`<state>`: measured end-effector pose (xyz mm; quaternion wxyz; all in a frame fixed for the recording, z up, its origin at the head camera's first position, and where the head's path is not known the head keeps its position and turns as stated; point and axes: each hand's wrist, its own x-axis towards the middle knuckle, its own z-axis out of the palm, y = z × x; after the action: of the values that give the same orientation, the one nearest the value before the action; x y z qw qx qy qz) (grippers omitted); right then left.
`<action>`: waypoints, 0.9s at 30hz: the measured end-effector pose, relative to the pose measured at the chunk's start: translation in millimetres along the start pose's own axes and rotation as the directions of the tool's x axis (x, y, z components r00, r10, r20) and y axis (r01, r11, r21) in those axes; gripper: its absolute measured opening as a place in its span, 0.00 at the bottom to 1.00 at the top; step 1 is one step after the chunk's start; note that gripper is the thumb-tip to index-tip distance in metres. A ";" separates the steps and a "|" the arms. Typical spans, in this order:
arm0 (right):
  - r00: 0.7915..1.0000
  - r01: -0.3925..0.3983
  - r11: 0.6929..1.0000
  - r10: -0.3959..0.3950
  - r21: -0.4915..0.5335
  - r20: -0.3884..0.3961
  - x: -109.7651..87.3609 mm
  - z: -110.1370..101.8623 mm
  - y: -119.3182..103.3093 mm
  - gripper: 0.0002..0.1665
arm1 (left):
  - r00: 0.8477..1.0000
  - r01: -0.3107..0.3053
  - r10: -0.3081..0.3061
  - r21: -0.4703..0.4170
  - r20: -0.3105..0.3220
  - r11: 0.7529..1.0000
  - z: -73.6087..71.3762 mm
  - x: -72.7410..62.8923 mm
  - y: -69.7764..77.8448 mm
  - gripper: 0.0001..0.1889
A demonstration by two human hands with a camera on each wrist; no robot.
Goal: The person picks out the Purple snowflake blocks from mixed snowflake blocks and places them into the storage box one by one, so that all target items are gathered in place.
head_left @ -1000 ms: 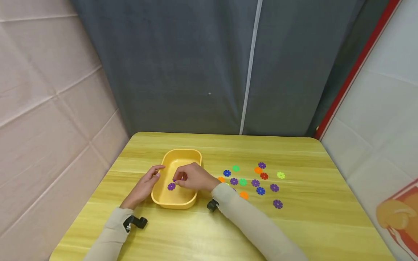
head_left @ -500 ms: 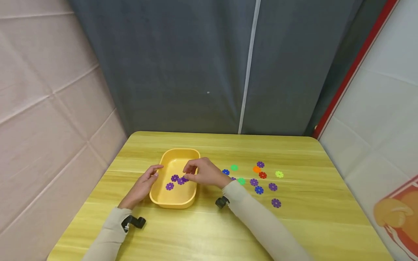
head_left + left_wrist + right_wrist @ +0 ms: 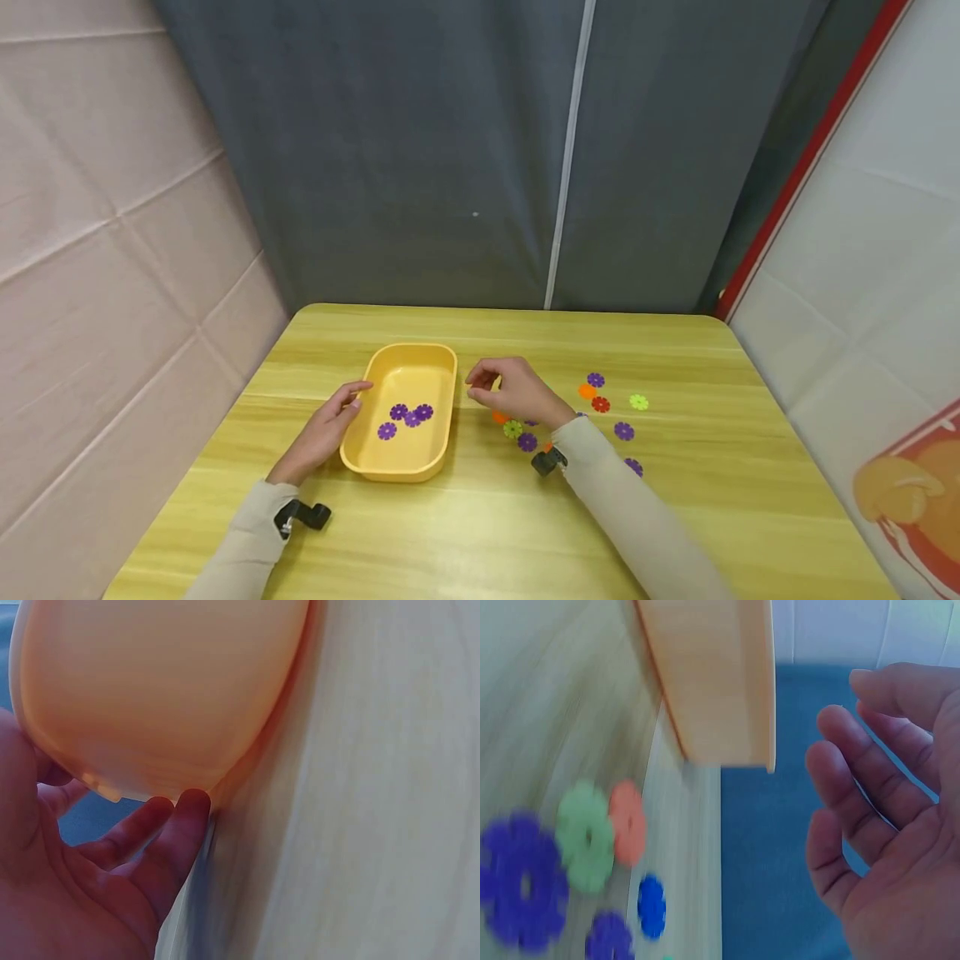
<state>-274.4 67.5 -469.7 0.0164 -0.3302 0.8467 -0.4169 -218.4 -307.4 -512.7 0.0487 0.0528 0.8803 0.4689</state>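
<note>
A yellow plastic tray stands on the table, with several purple flower-shaped discs lying on its floor. My left hand rests at the tray's left side, fingertips at the rim. In the left wrist view, fingers of that hand lie loosely against the tray's outer wall. To the right of the tray hovers my right hand, over loose discs. Seen from the right wrist, its fingers are relaxed and loosely bent, with nothing between them and the thumb.
Loose flower-shaped discs lie right of the tray, among them a red disc, a yellow-green disc and a purple disc. The right hand and sleeve cover others. A grey curtain hangs behind the wooden table.
My right hand has left the tray and moved right, out over the loose discs. Purple discs it was holding or hiding now lie in the tray. The left hand stays at the rim.
</note>
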 end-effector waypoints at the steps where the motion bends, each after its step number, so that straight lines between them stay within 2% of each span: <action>1: 1.000 -0.005 1.000 0.005 0.002 -0.004 -2.0 -2.3 3.1 0.07 | 1.000 0.002 -0.002 -0.001 -0.002 1.000 -0.1 -0.2 -1.0 0.24; 4: 1.000 -0.029 1.000 0.029 0.003 -0.007 -7.6 -8.4 12.4 0.06 | 1.000 0.006 -0.006 0.001 -0.010 1.000 0.1 -1.1 -3.2 0.24; 11: 0.995 -0.090 0.996 0.090 0.003 0.038 -27.6 -22.6 32.1 0.13 | 0.999 0.025 -0.025 0.016 -0.025 1.000 3.6 -5.7 -4.3 0.24; 17: 0.985 -0.158 0.987 0.159 -0.023 0.074 -44.4 -34.5 44.2 0.15 | 1.000 0.014 -0.014 0.007 -0.023 1.000 4.2 -7.6 -3.9 0.24; 23: 0.977 -0.184 0.981 0.189 -0.053 0.095 -54.6 -41.4 62.6 0.15 | 1.000 0.011 -0.010 0.008 -0.019 1.000 5.1 -7.7 -3.2 0.24; 27: 0.965 -0.226 0.971 0.234 -0.080 0.118 -59.3 -42.3 67.8 0.17 | 1.000 0.001 -0.001 0.010 -0.024 1.000 6.0 -8.0 -3.3 0.24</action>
<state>-277.8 160.3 -505.4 0.1075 -0.2558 0.8899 -0.3621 -209.8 -305.3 -518.5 0.0383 0.0471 0.8832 0.4651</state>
